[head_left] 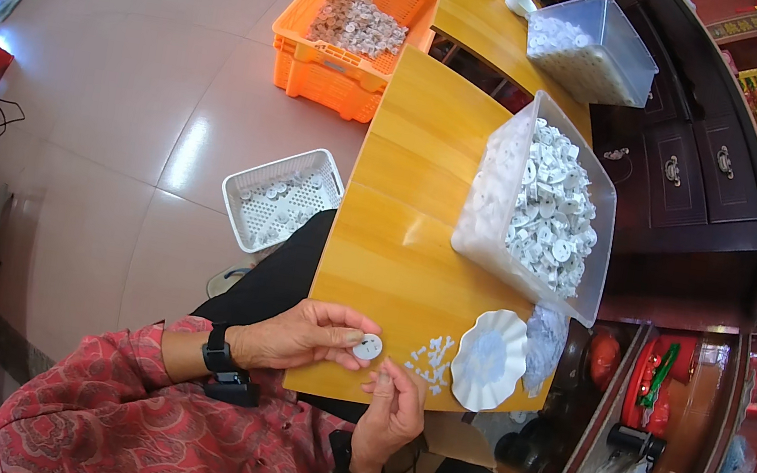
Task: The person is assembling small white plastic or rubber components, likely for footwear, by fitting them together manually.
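A yellow wooden table (405, 191) runs away from the person, with a pale tiled floor (123, 97) along its left and a dark cabinet (666, 173) with drawers along its right. An orange crate (329, 80) stands by the table's far left corner, and a white basket (233, 209) sits left of the near part. A translucent tub (490, 190) full of white pieces takes up the right edge; between it and the left edge stretches a strip of wood. Toward the near edge, small pale parts (434, 361) lie scattered just left of a scalloped dish (463, 391). Above the near left corner, the left hand (298, 335) pinches a round white piece (368, 347) between thumb and fingers. The right hand (394, 409) is just beside it, fingertips drawn narrow; whether they grip anything, I cannot tell.
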The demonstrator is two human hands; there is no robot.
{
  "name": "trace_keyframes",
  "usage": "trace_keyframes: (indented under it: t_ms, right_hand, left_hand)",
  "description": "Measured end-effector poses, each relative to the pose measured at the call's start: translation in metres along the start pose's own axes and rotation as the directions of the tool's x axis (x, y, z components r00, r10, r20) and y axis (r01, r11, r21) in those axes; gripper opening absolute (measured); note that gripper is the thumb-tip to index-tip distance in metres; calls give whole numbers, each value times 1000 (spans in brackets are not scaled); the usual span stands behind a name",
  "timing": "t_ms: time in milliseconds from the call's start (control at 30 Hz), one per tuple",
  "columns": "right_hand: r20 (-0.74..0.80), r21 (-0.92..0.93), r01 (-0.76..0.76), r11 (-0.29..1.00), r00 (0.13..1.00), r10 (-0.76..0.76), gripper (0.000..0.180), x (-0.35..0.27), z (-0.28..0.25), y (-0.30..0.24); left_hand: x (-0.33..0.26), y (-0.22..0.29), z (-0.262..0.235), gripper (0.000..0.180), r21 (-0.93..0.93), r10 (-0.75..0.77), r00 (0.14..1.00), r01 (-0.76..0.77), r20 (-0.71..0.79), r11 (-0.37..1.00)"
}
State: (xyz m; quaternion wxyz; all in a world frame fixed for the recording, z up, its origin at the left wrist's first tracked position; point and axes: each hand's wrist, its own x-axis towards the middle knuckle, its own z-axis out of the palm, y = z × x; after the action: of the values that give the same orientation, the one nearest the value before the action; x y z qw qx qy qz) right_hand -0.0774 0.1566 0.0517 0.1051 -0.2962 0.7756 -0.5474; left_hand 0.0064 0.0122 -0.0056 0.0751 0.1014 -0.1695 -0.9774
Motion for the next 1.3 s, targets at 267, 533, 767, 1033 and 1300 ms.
trace_keyframes:
  t_ms: [267,533,767,1033,1300]
  right_hand:
    - [13,-223,132,966,991,-132,22,7,6,-2]
    - [40,-372,228,900,972,-230,29,10,12,-6]
    - [77,-416,268,869,963,-260,32,10,11,-2]
    - [114,-438,291,850,956,-269,32,10,9,0]
    - [165,-506,356,786,934,-317,31,13,10,0]
  left_hand:
    - [0,1,-4,26,-22,2,1000,-2,9,1000]
    - [1,0,-3,25,54,27,1000,-26,-11,998]
    - [2,-2,-1,25,118,44,998,-38,-47,992]
    - [2,-5,-1,23,210,77,995,-62,-65,976]
    - [1,-1,0,22,452,135,991,-126,13,883]
